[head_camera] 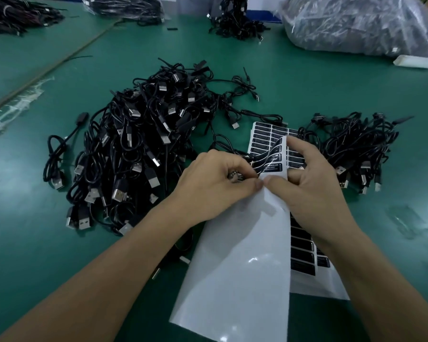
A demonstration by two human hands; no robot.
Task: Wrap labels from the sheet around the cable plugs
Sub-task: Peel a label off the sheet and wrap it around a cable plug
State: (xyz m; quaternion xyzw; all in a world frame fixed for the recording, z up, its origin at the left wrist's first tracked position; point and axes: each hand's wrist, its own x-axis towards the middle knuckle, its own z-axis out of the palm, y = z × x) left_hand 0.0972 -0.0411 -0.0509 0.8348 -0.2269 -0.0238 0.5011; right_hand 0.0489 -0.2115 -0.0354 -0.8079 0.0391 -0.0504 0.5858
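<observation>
A white label sheet [235, 267] with black labels is bent upward in front of me. My right hand [314, 186] pinches its curled upper part, thumb on the fold and fingers behind the top edge. My left hand [215, 181] is curled around a small black cable plug [234, 176] and its fingertips pinch a black label [269, 166] at the sheet's fold. More sheets of black labels [265, 137] lie flat underneath. A large tangle of black USB cables [139, 144] lies left of my hands. A smaller cable pile [356, 149] lies to the right.
The work surface is a green mat [35, 243]. Far back stand a clear bag of cables [361, 23], further cable heaps [235, 21] and a small white box [414, 61]. A strip of clear tape [13, 107] runs along the left.
</observation>
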